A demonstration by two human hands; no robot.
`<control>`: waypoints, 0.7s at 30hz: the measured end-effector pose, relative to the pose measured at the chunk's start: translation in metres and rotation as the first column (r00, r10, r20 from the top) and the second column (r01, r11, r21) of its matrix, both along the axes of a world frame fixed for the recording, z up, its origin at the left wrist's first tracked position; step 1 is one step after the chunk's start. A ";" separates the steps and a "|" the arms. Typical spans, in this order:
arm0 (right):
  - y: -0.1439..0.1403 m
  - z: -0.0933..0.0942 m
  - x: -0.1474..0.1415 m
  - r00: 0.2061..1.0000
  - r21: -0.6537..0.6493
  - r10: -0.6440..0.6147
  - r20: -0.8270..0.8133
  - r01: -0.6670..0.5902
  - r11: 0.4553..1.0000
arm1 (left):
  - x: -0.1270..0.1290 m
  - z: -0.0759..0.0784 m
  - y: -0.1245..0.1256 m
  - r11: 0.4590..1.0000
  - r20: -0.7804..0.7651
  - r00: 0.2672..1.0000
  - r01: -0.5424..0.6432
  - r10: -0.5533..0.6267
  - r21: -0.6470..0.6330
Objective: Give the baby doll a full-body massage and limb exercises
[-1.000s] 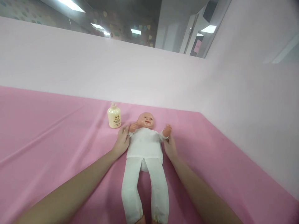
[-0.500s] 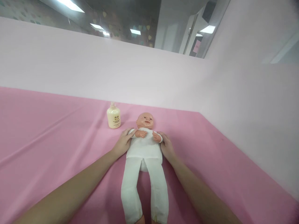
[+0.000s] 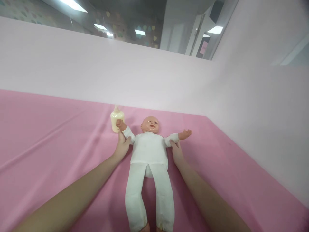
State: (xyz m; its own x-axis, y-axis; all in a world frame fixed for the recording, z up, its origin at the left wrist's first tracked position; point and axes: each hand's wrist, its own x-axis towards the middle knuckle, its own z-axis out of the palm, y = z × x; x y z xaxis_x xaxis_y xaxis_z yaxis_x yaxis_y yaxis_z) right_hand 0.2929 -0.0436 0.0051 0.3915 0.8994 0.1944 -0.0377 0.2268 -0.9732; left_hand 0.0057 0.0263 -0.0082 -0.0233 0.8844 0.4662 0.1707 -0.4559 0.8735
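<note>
Lying face up on the pink cloth-covered worktop (image 3: 48,135), along its middle line: a plastic baby doll in a white cloth suit (image 3: 149,154), head toward the pale pink back wall (image 3: 96,71), legs stretched toward the camera, feet at the lower edge of the view. Both doll arms spread outward and raised from the chest, the one on the left side of the view angled up and away, its small hand in front of the cream-coloured rounded lotion bottle (image 3: 117,118). Left hand (image 3: 122,146) pressed against that arm at the sleeve near the shoulder, fingers (image 3: 120,138) curled around the white sleeve from below and clamped on it. Right hand (image 3: 177,152) under the doll's other arm, fingers (image 3: 174,145) together and touching the sleeve near the elbow; cannot tell whether wrapped round it or only propping it up. Doll's bare hand on that side pointing out toward the right, above the cloth. Both forearms reaching in from the lower corners of the view, either side of the doll's legs, not touching them. Bottle upright just beside the doll's head, on its left in the view, close to the back wall, partly hidden by the raised doll hand. Cloth lightly creased on the left. Side wall in the same pale pink on the right; ceiling lights above the back wall.
</note>
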 end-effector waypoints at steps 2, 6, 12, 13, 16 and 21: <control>0.004 -0.001 0.004 0.993 -0.046 0.002 -0.114 -0.008 0.999 | -0.003 -0.006 0.007 0.996 0.093 0.995 -0.019 0.027 -0.091; 0.014 -0.004 0.013 0.957 -0.116 0.022 -0.289 -0.058 0.992 | -0.009 -0.018 0.016 0.979 0.173 0.984 -0.013 0.049 -0.204; 0.018 -0.013 0.019 0.965 -0.083 0.013 -0.263 -0.036 0.996 | -0.009 -0.018 0.017 0.981 0.124 0.990 -0.049 0.073 -0.189; 0.018 -0.014 0.019 0.967 -0.079 0.006 -0.254 -0.026 0.997 | -0.008 -0.016 0.016 0.978 0.146 0.987 -0.037 0.067 -0.203; 0.019 -0.018 0.018 0.973 -0.077 -0.021 -0.231 0.003 0.997 | -0.007 -0.011 0.014 0.972 0.213 0.976 0.012 0.039 -0.235; 0.021 -0.020 0.018 0.972 -0.077 -0.059 -0.228 0.042 0.996 | -0.005 -0.002 0.008 0.975 0.183 0.983 0.017 0.025 -0.223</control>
